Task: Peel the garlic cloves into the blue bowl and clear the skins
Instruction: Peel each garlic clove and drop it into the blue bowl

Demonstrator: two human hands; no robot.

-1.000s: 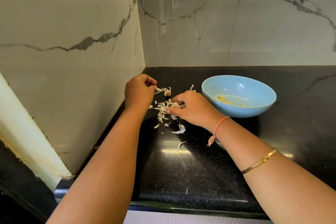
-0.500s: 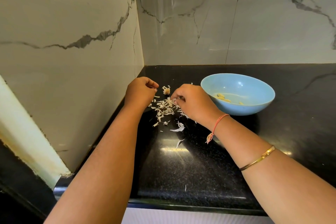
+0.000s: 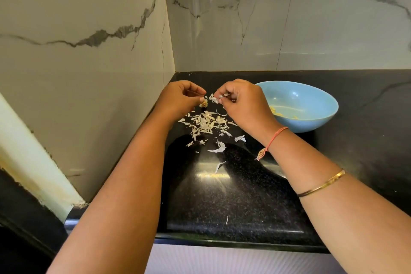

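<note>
1. Garlic skins [image 3: 206,123] lie in a loose white heap on the black desk [image 3: 233,196], between the two wrists and just left of the blue bowl [image 3: 311,122].
2. Right hand [image 3: 242,107]: grip closed, thumb and fingertips pinching a skin scrap [image 3: 215,99] held up above the heap.
3. Left hand [image 3: 178,100]: fingers curled in, thumb tip against forefinger. Cannot tell if the grip has anything in it.
4. Root stub [image 3: 203,103], brownish, sits right under the left thumb tip. Touching or not, cannot tell.
5. Fingertips of both hands are near each other, a small gap between them, with the scrap in that gap.
6. Peeled cloves [image 3: 277,113], yellowish, lie in the bottom of the bowl, partly hidden by the right hand. The bowl stands upright on the desk, close to the back wall.
7. Stray skins: one curl [image 3: 219,148] nearer than the heap, a sliver [image 3: 219,165] nearer still, a tiny one [image 3: 226,220] by the front edge.
8. Right forearm wears a red thread [image 3: 275,138] at the wrist and a gold bangle [image 3: 322,182] further up.
9. Versus half a second ago: right hand was down with its fingers in the heap, now it is lifted off with the scrap and closer to the left hand. Left hand is slightly higher, curl unchanged. Heap, bowl and root stub have not moved.
</note>
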